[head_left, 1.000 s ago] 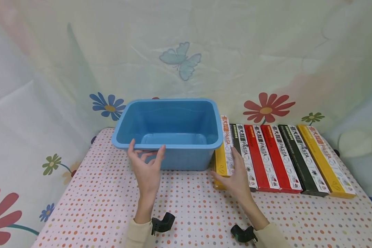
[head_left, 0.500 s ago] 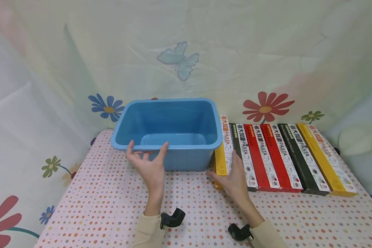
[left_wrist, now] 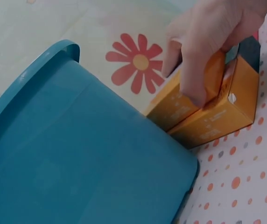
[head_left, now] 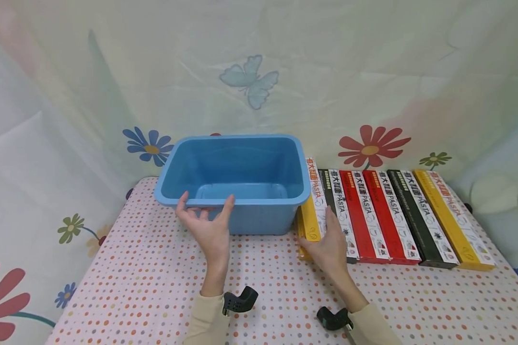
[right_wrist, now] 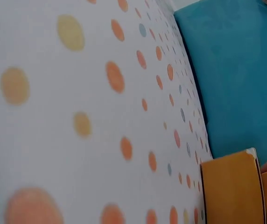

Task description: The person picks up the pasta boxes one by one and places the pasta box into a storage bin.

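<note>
Pale floral cloth (head_left: 164, 86) hangs behind your dotted table (head_left: 267, 278). From the head camera, your left hand (head_left: 209, 235) is loosely spread, thumb and fingers well apart, at the front rim of the blue tub (head_left: 259, 220). Your right hand (head_left: 331, 249) pinches the upper yellow box (head_left: 311, 224) just right of the tub, beside five more pasta boxes (head_left: 368, 230). Your left wrist camera shows fingers bent over that box, which sits on a lower yellow box (left_wrist: 227, 116). Your right wrist camera catches the lower one's end on the table, near the tub.
</note>
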`<state>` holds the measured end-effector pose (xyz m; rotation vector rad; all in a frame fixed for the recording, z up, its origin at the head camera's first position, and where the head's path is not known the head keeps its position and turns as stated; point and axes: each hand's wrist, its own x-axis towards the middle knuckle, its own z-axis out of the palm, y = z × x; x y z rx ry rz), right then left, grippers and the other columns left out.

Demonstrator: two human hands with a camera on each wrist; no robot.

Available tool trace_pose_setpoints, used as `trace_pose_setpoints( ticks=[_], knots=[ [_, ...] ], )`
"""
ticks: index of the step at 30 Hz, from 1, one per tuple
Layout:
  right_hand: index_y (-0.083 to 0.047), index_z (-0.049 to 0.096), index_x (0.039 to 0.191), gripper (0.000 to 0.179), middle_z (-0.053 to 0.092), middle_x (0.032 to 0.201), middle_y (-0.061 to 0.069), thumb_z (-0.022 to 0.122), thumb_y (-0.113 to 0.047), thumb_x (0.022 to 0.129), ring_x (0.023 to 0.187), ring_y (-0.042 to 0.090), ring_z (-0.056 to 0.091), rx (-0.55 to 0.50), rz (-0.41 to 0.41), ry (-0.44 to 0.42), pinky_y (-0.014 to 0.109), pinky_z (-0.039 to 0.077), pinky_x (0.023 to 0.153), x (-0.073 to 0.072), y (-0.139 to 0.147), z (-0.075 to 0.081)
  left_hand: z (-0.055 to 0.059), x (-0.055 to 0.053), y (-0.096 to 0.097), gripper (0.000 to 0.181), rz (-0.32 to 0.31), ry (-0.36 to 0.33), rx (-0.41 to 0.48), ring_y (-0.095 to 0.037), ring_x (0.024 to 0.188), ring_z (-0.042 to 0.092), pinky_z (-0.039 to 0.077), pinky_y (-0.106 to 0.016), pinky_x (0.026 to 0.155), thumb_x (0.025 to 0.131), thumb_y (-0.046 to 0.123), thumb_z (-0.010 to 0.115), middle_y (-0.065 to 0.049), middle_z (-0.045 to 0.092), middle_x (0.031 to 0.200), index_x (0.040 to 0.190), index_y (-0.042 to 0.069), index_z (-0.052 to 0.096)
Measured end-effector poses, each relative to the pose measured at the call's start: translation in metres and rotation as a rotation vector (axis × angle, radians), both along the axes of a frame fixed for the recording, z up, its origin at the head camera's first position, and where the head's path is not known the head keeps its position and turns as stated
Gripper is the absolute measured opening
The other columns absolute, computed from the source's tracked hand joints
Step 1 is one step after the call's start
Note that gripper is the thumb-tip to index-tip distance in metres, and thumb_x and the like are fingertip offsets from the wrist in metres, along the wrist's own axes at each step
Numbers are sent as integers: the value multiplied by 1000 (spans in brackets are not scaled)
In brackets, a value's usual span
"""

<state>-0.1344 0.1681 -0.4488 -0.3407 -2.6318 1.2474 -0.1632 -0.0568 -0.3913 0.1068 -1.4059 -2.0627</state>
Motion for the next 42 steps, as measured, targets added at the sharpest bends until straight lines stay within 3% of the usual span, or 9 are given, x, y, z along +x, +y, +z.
trace_pose_setpoints(
  ticks=[7,11,15,21,25,27,31,36,42],
  knots=[
    [2,20,164,100,25,168,24,77,-9,83,144,44,34,-20,8,25,63,31,119,11,18,6,-2,-1,0,94,-6,11,6,-25,95,51,62,-32,80,82,-1,87,-17,40,139,154,11,27],
    [2,25,164,98,30,166,24,78,-8,82,136,42,41,-33,24,58,61,37,112,23,32,10,-2,-2,0,94,-10,18,11,-25,96,52,62,-32,81,83,-2,86,-16,39,144,154,12,27],
    [1,27,163,97,31,165,26,79,-6,81,138,42,40,-25,40,90,55,36,106,38,49,16,-2,-3,0,94,-14,28,22,-26,97,52,62,-33,80,82,-2,86,-16,38,145,153,12,27],
    [-11,29,166,103,32,165,24,83,-4,79,134,38,40,20,55,164,30,32,96,57,85,40,-1,-2,0,93,-7,24,21,-26,97,53,62,-32,79,82,-3,86,-15,40,144,153,12,28],
    [-20,32,166,107,35,166,17,86,2,75,127,11,40,69,112,260,4,30,92,62,108,65,-2,-3,1,93,-8,29,21,-26,95,53,63,-33,78,82,-2,87,-15,43,141,153,12,28],
    [-21,34,165,107,37,166,10,85,5,74,118,2,40,81,165,298,0,38,86,60,114,79,-2,-3,1,93,-10,33,25,-26,95,53,63,-33,78,82,-2,87,-15,43,140,153,12,28],
    [-19,40,163,108,40,163,-8,87,8,69,122,-1,42,94,333,357,3,49,79,46,115,107,-2,-3,0,93,-7,39,27,-27,96,54,63,-33,77,82,-2,87,-16,43,139,153,11,28],
    [-14,43,160,109,45,157,-17,89,7,64,129,2,42,164,610,394,5,48,84,7,114,143,-2,-4,1,94,-11,34,34,-26,95,54,62,-32,77,81,-1,88,-15,44,137,153,12,29],
    [-10,41,161,98,51,155,7,86,3,74,114,11,51,120,869,290,17,57,76,-41,96,173,-2,-4,3,95,-4,8,12,-27,98,55,62,-31,77,80,0,89,-16,43,138,153,13,28]
  ],
)
